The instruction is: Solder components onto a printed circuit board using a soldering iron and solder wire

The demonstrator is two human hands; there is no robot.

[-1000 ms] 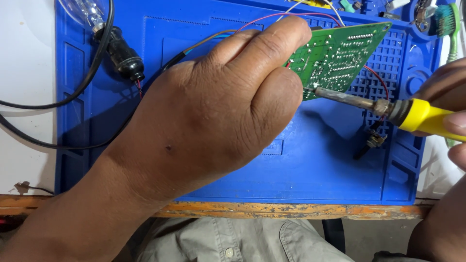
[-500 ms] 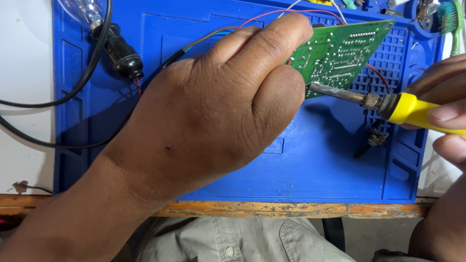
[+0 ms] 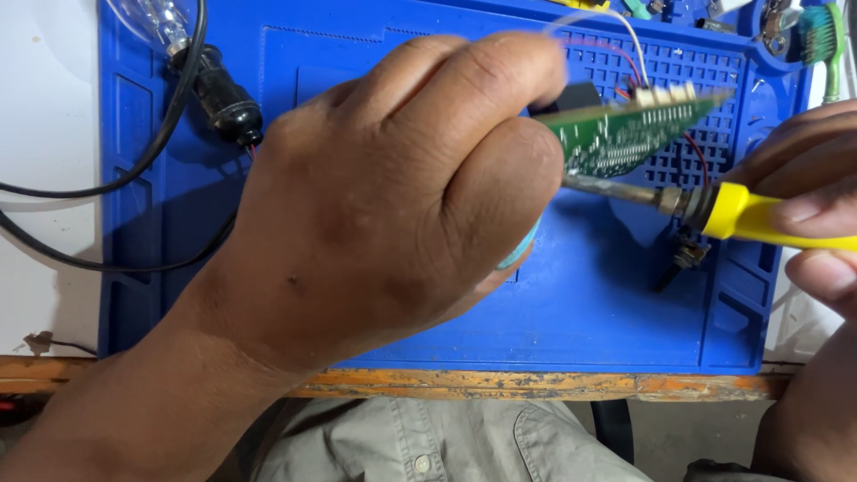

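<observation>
The left hand (image 3: 393, 196) is gripping a green circuit board (image 3: 625, 134) by one end, fingers closed around it, and is holding it tilted nearly edge-on above the blue work mat (image 3: 580, 303); thin red and white wires (image 3: 625, 54) are rising from the board's upper side, just beyond the left fingertips. The right hand (image 3: 803, 232) is clamping its fingers on the yellow handle of a soldering iron (image 3: 714, 210); the iron's metal shaft is reaching toward the left hand, its tip lying under the board's lower edge, right beside the left knuckles; whether tip and board are touching I cannot tell. Beyond the left wrist, a black lamp holder with a clear bulb (image 3: 210, 85) is lying on the mat, black cable (image 3: 89, 192) trailing off it; a green toothbrush (image 3: 826, 40) is resting above the right hand.
</observation>
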